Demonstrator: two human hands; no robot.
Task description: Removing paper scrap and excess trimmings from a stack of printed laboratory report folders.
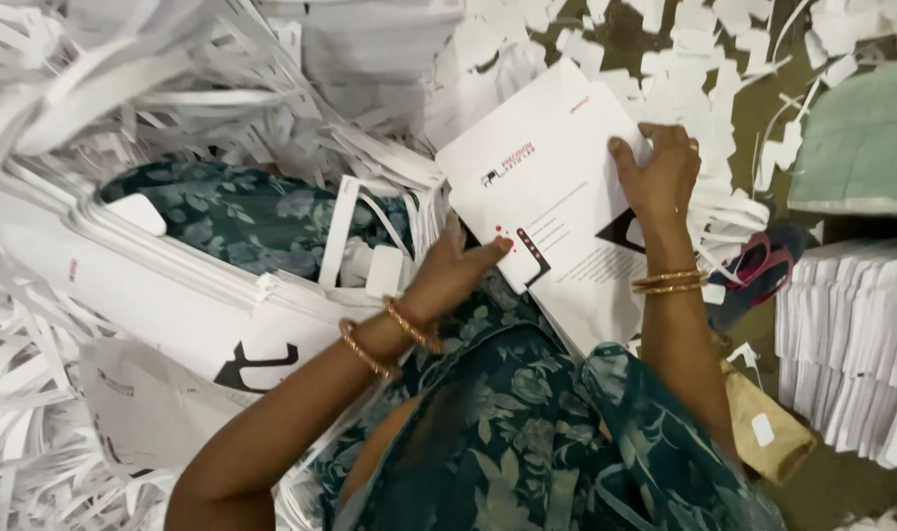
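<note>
Between my left hand [455,267] and right hand [657,175] I see a white printed sheet [547,182] with black marks, small red dots and thin red lettering. Gold bangles [670,283] ring my right wrist; gold and red ones [389,339] ring my left. Below both hands is dark teal cloth [527,433] with a pale grey-green flower pattern. White paper strips [153,88] lie left of my left hand. A pale green cloth [861,147] sits right of my right hand.

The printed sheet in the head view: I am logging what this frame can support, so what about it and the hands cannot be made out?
- Printed sheet: its lower part is hidden under the left hand and the right forearm.
- Right hand: the fingers curl over the sheet's edge, so their tips are hidden.
- Stack of white sheets: cut off by the right edge.
- Paper trimmings: blurred at top left.
</note>
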